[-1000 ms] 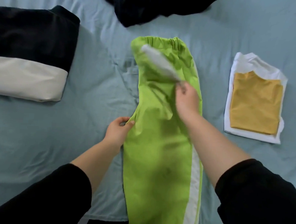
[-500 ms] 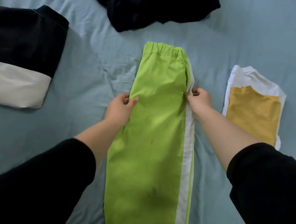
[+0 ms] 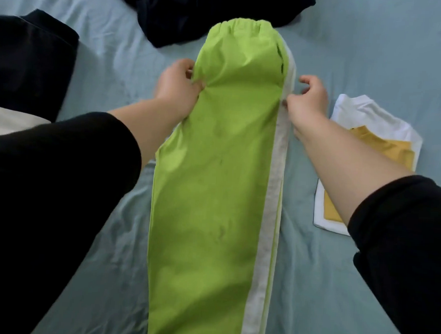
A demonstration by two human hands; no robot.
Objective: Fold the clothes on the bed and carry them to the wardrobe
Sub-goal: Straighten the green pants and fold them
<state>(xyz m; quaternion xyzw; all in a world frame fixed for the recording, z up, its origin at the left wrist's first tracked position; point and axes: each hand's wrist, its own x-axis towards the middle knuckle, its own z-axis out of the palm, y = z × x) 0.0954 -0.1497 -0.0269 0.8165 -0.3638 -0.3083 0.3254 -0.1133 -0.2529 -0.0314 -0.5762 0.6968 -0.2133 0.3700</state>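
Both arms reach forward from the near side, bare from the forearm down below black sleeves (image 3: 47,183). The left hand (image 3: 176,88) pinches the left edge of the green trousers (image 3: 213,192). The right hand (image 3: 308,101) pinches their right edge, fingers curled.

One head cam, wide-angle, looking fwd & down, close over the bed (image 3: 360,59).

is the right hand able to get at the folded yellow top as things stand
Probably yes: the yellow top lies close beside the right hand with only bare sheet between, though that hand pinches the green trousers and must let go first.
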